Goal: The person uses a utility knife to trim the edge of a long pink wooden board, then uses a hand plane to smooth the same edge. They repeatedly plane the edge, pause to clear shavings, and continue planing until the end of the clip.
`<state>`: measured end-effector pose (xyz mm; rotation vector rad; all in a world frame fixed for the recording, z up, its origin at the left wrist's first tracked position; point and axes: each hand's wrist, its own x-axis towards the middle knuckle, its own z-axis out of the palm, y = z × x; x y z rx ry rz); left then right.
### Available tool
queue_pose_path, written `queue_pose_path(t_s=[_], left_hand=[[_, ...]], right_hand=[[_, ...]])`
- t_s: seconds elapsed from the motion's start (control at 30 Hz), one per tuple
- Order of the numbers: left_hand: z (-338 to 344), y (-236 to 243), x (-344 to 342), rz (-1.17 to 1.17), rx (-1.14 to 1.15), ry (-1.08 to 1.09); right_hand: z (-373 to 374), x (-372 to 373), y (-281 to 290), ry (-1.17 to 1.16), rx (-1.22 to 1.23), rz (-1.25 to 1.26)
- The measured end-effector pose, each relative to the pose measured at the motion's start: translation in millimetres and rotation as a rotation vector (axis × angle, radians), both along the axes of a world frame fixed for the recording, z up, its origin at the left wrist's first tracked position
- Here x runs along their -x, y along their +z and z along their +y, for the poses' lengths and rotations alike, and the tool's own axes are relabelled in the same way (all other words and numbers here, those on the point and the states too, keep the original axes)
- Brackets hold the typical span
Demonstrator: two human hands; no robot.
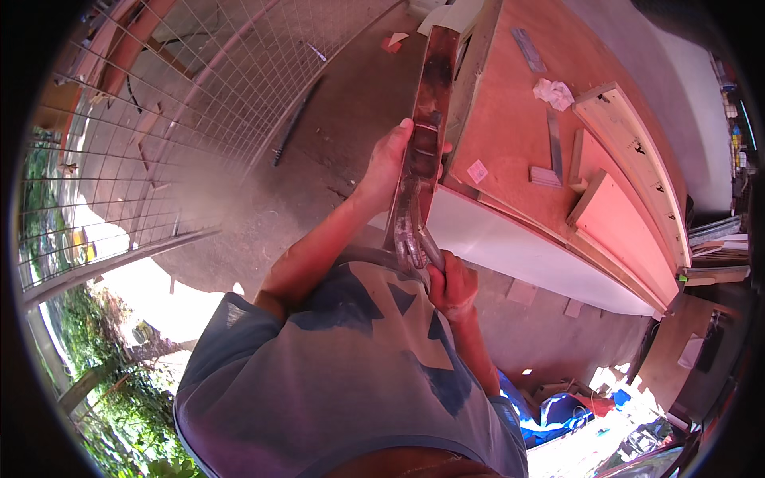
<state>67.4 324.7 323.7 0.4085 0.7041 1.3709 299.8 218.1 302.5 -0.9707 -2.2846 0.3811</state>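
In front of my chest, both my hands hold a long, narrow, glossy dark reddish-brown piece (434, 88) that tilts up and away from me. Its lower end carries a curved, worn, grip-like part (410, 231); I cannot tell its exact kind. My left hand (388, 163) is closed along its left side near the middle, the thumb lying on its edge and the other fingers mostly hidden. Lower down, my right hand (453, 283) has its fingers wrapped round a rounded bar at the lower end.
To the right stands a reddish-topped workbench (510, 119) with a try square (554, 147), a flat strip (527, 49), a crumpled white wad (554, 94) and a slatted wooden frame (637, 151). Wire mesh (215, 88) borders the left. A dark rod (299, 119) lies on the floor.
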Motion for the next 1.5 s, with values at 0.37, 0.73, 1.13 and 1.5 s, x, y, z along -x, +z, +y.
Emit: queue_pose_path(t_s=[0.37,0.73,1.13,1.5], left_hand=[[-1.0,-10.8,-6.6,0.017,-0.021,-0.007],[-10.9,-13.6,-2.3,0.096,-0.030,-0.082],[-10.9,-11.2,-0.5,0.023,0.035,-0.076],[-6.1,-10.5,0.2,0.043,0.018,-0.096]], right_hand=[[-2.4,3.7,3.3,-0.054,0.015,-0.020],[-15.3,-3.0,3.4,-0.097,0.007,0.050],[-19.8,-0.6,13.2,0.024,0.009,0.045],[-11.8,1.4,13.6,0.006,-0.045,0.025]])
